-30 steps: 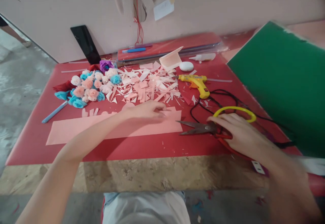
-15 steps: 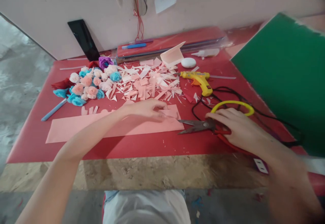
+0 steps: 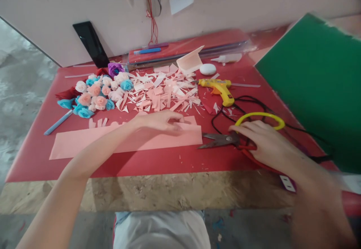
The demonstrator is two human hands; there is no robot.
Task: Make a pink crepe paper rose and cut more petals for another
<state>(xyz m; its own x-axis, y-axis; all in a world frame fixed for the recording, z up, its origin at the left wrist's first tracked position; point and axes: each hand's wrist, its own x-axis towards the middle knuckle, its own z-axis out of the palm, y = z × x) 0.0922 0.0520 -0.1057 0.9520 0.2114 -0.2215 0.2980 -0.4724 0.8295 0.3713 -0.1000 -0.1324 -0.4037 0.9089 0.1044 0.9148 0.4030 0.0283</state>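
Basically, pink paper strip (image 3: 141,141) lies lengthwise across the bench (image 3: 118,168), center to left-center of frame. Left hand (image 3: 165,122) is on it near the right end, fingers bent down at the upper edge; cannot tell if they pinch the paper or just press it. Right hand (image 3: 261,138), right of center, has fingers wrapped around the handles of the scissors (image 3: 221,140), one loop yellow, one red. Blades parted, pointing left, upper tip right at the strip's right edge; can't tell if over or under.

Paper scrap pile (image 3: 166,91) sits upper center, paper roses (image 3: 98,91) in pink, white, blue, red and purple just left of it. Yellow hot glue gun (image 3: 220,89) right of the pile, nozzle facing left, black cord (image 3: 254,99) beside it. White oval case (image 3: 208,69) and glue bottle (image 3: 229,58) above the gun. Smartphone (image 3: 91,44) leans on the wall, upper left. Green board (image 3: 310,83) fills the upper right.
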